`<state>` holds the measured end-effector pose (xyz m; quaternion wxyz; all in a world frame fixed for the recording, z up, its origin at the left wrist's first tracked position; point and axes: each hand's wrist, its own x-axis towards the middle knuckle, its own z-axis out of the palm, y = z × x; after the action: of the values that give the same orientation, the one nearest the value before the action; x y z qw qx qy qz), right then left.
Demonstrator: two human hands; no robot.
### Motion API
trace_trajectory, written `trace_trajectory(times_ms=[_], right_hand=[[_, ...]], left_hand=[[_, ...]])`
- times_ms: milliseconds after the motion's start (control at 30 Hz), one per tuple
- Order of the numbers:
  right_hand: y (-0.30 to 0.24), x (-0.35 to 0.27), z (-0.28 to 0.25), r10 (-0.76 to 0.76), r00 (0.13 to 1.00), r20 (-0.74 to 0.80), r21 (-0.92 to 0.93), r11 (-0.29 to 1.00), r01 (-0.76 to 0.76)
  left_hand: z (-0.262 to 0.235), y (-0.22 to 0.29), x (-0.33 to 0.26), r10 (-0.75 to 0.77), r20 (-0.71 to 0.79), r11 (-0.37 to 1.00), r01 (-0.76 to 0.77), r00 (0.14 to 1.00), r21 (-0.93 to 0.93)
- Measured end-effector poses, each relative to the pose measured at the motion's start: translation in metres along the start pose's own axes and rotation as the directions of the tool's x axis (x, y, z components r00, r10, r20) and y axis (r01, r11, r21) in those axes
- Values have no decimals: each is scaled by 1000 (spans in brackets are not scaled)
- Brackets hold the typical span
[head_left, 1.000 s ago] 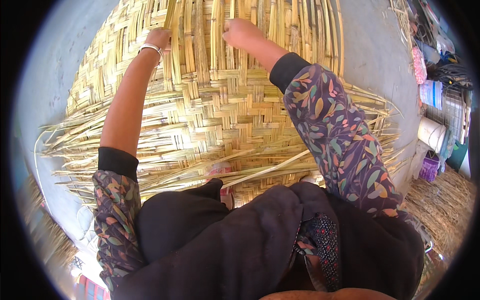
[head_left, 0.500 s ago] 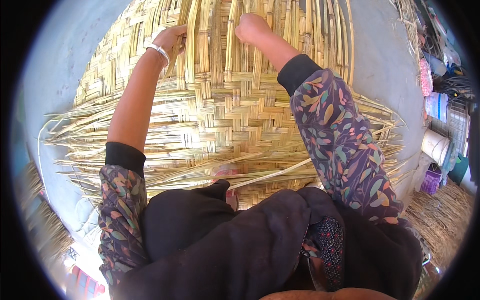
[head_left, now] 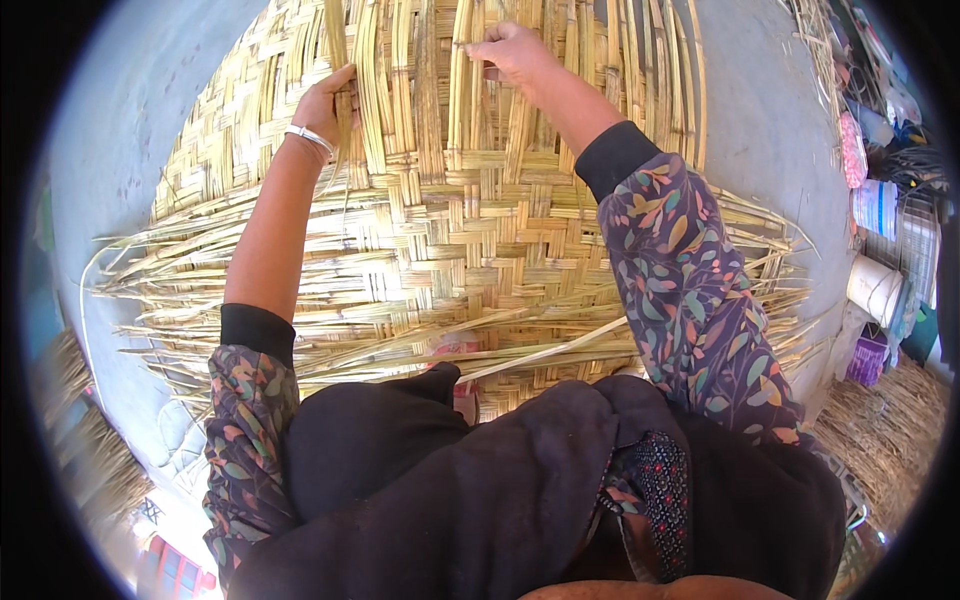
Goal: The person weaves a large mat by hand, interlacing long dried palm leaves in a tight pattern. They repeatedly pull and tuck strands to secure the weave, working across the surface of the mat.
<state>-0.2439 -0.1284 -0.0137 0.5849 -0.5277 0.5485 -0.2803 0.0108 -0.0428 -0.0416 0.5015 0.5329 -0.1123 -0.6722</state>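
A large woven mat (head_left: 480,240) of flat, yellowish split-cane strips lies on the floor in front of me. My left hand (head_left: 326,108), with a silver bangle at the wrist, is closed round a cane strip (head_left: 336,30) that rises toward the far edge of the view. At the far middle, my right hand (head_left: 512,55) pinches with thumb and fingertips at the edge of another lengthwise strip (head_left: 462,85). Several lengthwise strips lie side by side between the hands, not woven across there. Nearer to me the weave is tight.
Loose strip ends (head_left: 180,265) fan out at the mat's left side, and others (head_left: 780,250) at its right. Grey floor (head_left: 120,180) surrounds it. To the right stand a white bucket (head_left: 874,288), a purple basket (head_left: 866,357) and a straw heap (head_left: 880,430).
My left hand has drawn a little left and nearer, now with a strip standing up in it. My right hand has turned from a fist to a pinch at a strip.
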Motion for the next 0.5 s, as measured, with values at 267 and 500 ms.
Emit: trace_trajectory(times_ms=[267, 500], right_hand=[[-15, -16, 3, -292, 956, 17, -795, 576, 190], [-31, -29, 11, -198, 978, 62, -525, 827, 201]], left_hand=[[16, 6, -15, 4, 48, 999, -2, 999, -33], [17, 4, -12, 10, -184, 994, 10, 983, 107]])
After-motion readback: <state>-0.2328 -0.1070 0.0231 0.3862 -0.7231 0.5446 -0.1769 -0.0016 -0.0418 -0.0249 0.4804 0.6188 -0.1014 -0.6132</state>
